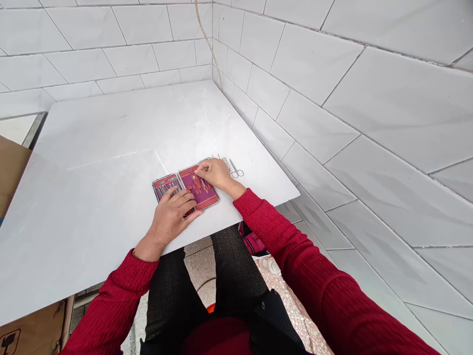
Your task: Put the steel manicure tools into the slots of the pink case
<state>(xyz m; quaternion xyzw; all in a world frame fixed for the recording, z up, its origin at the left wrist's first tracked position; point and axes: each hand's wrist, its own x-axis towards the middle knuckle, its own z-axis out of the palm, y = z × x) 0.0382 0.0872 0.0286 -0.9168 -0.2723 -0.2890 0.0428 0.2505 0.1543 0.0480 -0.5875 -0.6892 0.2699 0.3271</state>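
Note:
A manicure case (210,200) lies unfolded on the white table, with a red and purple lining. Slim metal tools (162,189) sit in a row in its left half. My left hand (173,213) rests over the left half and the fold, its fingers stretched out and slightly apart. Above the right half, my right hand (216,173) is closed in a pinch at the lining's loops and slots. What the pinched fingertips hold is too small to make out. Just past this hand lie small scissors (236,172) and other loose metal tools, partly hidden by it.
The white tabletop (96,197) meets tiled walls (295,88) behind and to the right. A cable (207,39) runs down the corner. Cardboard boxes (11,167) stand by the left edge, and another carton (37,330) is below the table.

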